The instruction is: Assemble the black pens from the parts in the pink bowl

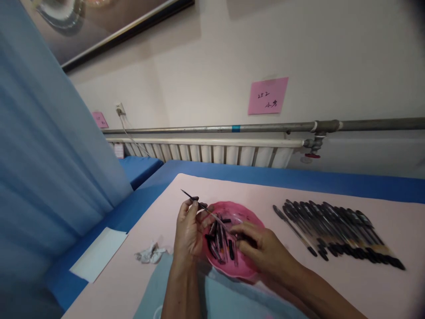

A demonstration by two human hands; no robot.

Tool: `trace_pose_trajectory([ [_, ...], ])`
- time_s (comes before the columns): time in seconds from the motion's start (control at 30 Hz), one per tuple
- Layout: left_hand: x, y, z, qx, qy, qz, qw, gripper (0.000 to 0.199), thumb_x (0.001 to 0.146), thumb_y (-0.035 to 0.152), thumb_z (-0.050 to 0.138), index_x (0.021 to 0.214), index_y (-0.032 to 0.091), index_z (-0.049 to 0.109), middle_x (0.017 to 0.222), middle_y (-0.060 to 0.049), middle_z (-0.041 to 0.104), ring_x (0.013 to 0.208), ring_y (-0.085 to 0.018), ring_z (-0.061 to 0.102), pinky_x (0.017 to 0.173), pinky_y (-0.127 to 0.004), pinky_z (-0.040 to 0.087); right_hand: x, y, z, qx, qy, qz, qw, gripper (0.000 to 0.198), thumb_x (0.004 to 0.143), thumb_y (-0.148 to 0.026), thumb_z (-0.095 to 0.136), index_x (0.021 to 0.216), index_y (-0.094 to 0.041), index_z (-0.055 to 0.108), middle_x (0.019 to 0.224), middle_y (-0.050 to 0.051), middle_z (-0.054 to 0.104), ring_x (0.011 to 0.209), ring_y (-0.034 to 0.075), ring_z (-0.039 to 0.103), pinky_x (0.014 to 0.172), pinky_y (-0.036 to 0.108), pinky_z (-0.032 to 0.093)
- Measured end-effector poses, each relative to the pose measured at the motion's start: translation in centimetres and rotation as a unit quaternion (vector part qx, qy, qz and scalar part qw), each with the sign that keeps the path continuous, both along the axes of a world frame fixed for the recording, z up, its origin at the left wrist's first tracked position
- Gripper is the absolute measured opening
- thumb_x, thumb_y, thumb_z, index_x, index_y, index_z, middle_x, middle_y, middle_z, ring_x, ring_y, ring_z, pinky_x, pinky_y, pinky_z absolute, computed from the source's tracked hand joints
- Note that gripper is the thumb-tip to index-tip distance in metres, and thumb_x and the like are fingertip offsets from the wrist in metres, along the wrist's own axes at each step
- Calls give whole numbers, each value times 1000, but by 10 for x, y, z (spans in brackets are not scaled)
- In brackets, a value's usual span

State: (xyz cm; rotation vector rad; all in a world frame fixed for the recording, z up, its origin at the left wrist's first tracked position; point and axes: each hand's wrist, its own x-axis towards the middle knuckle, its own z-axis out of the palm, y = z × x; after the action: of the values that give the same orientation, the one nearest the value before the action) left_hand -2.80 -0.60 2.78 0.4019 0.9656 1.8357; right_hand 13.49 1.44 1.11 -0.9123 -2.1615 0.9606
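Left hand (189, 223) and right hand (257, 241) both pinch one slender pen piece (216, 217), slanting over a pink bowl (247, 214), its dark tip pointing up past the left fingers. Loose pen parts (218, 237) lie in the bowl; to its right, black-capped pens (332, 221) form a row on pink covering (259, 192), while crumpled tissue (151, 254) sits left.

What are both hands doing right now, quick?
Left hand: closed, pinching a thin pen refill near its dark, pointed end.
Right hand: fingers curled closed, seemingly on the refill's other end, over the pink bowl.
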Motion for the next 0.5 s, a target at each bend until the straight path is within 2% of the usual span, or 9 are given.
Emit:
trace_pose_trajectory([
  [0.2, 3, 1, -3, 5, 55, -6, 998, 29, 67, 32, 66, 88, 20, 49, 71, 2, 58, 63, -13, 63, 54, -23, 49, 1, 0, -1, 39, 1, -6, 999, 31, 72, -8, 46, 93, -23, 64, 93, 1, 67, 86, 17, 61, 78, 32, 47],
  [0.33, 9, 0, -6, 3, 102, -86, 991, 29, 66, 34, 67, 85, 17, 54, 72, 0, 61, 60, -11, 60, 56, -23, 49, 0, 1, 0, 18, 31, -13, 999, 28, 73, -11, 48, 92, -22, 64, 93, 2, 67, 87, 18, 61, 78, 33, 48],
  [0.5, 12, -5, -5, -5, 140, -179, 974, 33, 68, 37, 66, 91, 13, 61, 85, -8, 63, 71, -15, 61, 60, -25, 50, -2, 2, 5, -38, 86, -60, 994, 25, 72, -17, 51, 93, -21, 63, 93, 3, 68, 88, 18, 62, 80, 34, 48],
])
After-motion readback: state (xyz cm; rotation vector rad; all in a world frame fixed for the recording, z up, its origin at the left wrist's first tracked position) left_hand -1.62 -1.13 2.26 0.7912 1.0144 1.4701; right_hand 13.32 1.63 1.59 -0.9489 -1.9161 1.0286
